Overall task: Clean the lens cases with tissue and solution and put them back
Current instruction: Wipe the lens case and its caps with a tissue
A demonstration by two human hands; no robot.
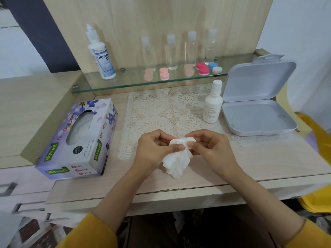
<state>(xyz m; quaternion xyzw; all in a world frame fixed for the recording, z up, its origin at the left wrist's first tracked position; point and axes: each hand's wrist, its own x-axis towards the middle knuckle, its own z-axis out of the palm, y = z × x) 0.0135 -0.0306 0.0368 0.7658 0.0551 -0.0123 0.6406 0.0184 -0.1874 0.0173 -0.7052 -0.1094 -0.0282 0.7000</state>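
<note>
Head view, looking down at both hands over the counter (250,158), just above the near edge of a lace mat (161,108). Holding a white lens case (189,140) between the two hands. Pinching its left end with the left hand (154,149), thumb and curled fingers also pressing a crumpled white tissue (176,161) against the case and letting the rest hang down below it. Gripping the right end with the right hand (213,149), thumb on top and fingers curled underneath.

Showing a Mysoft facial tissue box (78,140) lying flat on the counter to the left, with tissue in its oval opening. Showing a small white bottle (212,104) standing upright on the mat's right side, just beside an open grey hinged box (258,104) with its lid tilted up.

Showing a glass shelf (132,81) behind the mat, carrying a Dream Eye solution bottle (102,56) at its left end, four clear capped bottles (172,52) in a row, a pale pink lens case (164,73), a red-pink lens case (202,68) and a blue-and-white lens case (215,67) just beside it
</note>
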